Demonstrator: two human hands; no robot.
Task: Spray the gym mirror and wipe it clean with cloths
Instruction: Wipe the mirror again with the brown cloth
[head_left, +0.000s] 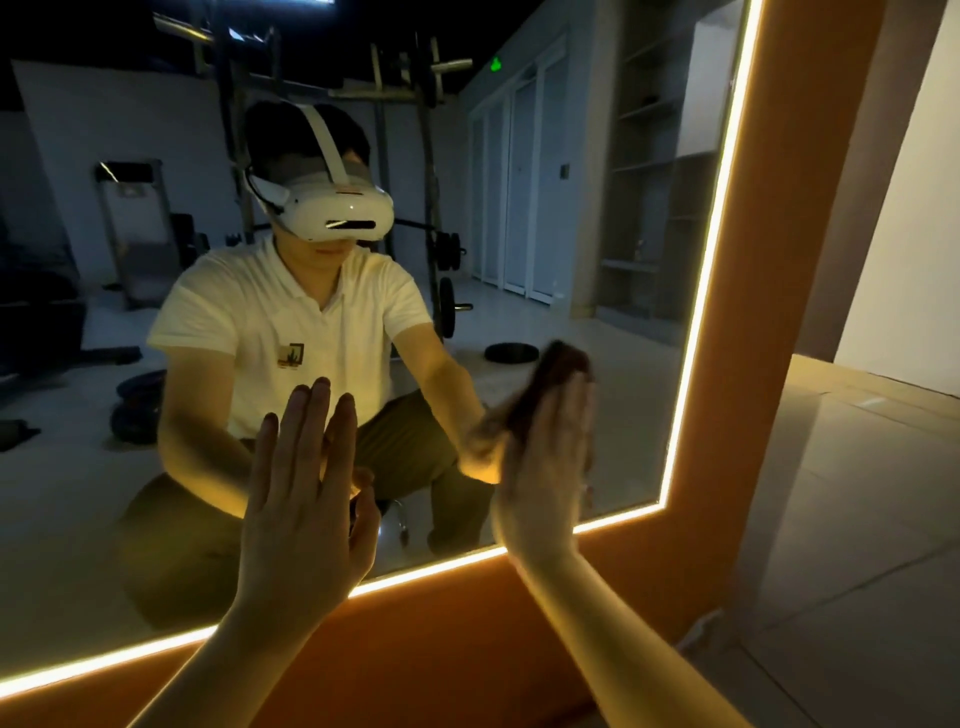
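1. Where the mirror (571, 208) fills the left and centre of the frame, its glass is bordered along the right and bottom edges by a glowing light strip (711, 260), and an orange frame (779, 312) is seen just outside that strip.
2. The left hand (306, 483) is laid flat against the glass in the lower centre-left, with the fingers straight, slightly spread and pointing up. Its grip is wide and nothing is held in it.
3. The right hand (545, 467) is placed at the lower centre-right, near the mirror's bottom right corner. Its fingers are kept straight and close together, and its outline is blurred.
4. A dark brown cloth (556, 364) is pressed between the right palm and the glass, and its upper edge is seen above the fingertips. The grip is wide and flat over the cloth rather than curled round it. The thumb cannot be made out.
5. In the reflection, a crouching person is shown wearing a white headset (337, 208) and a pale polo shirt (270, 322).
6. Behind that figure, a barbell rack (405, 93) is reflected in the upper centre, a dark weight plate (511, 353) is seen on the reflected floor just left of the cloth, and a green sign (496, 64) is lit higher up.
7. A pale tiled floor (857, 519) is seen at the right of the frame.
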